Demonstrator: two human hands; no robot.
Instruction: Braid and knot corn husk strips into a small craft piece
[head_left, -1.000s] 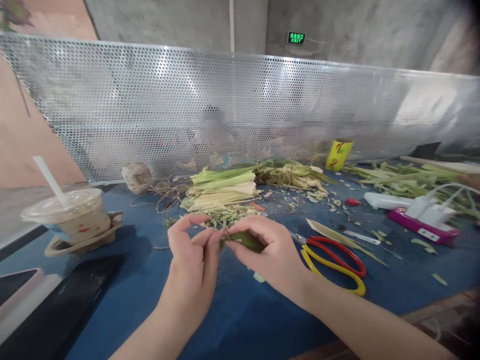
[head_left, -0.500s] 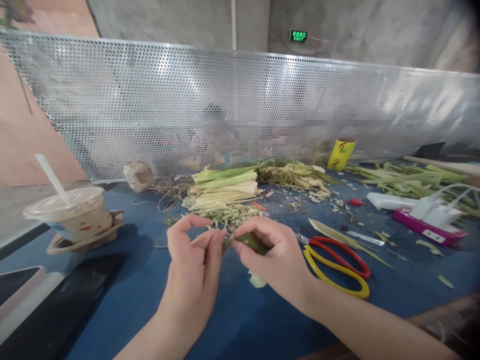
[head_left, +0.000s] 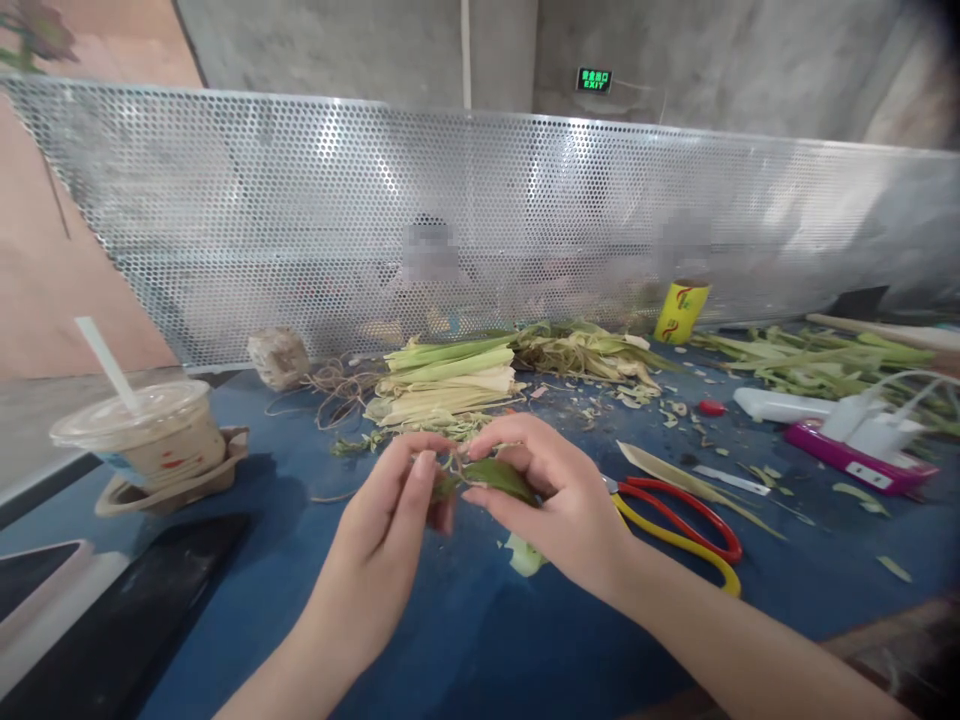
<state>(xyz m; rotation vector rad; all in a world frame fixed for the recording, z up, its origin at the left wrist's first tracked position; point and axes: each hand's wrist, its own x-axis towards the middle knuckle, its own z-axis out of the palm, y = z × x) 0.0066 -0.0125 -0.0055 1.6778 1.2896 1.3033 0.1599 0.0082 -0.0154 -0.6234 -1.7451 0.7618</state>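
My right hand [head_left: 566,505] is closed on a small, folded piece of green corn husk [head_left: 501,480], held between thumb and fingers above the blue table. Close to it, my left hand [head_left: 382,545] pinches the left end of the same bundle, where a thin strand seems to show; the fingertips partly hide this spot. Below the right hand lies a pale green scrap [head_left: 525,556]. Just beyond the hands is a stack of pale husks [head_left: 450,380]. Scissors with red and yellow handles [head_left: 686,520] rest beside my right wrist, their blades partly hidden.
At left stand an iced drink cup [head_left: 142,435] in a cardboard holder and a dark flat device [head_left: 127,600]. Twine [head_left: 341,385] lies behind. To the right are a purple power strip [head_left: 862,455], a yellow roll [head_left: 681,312] and more husks [head_left: 817,360]. A perforated metal screen [head_left: 480,200] borders the back.
My left hand has turned and its fingers have curled in around the husk's left end. The right hand has opened slightly around the husk, showing more of it. The view has tilted a little upward.
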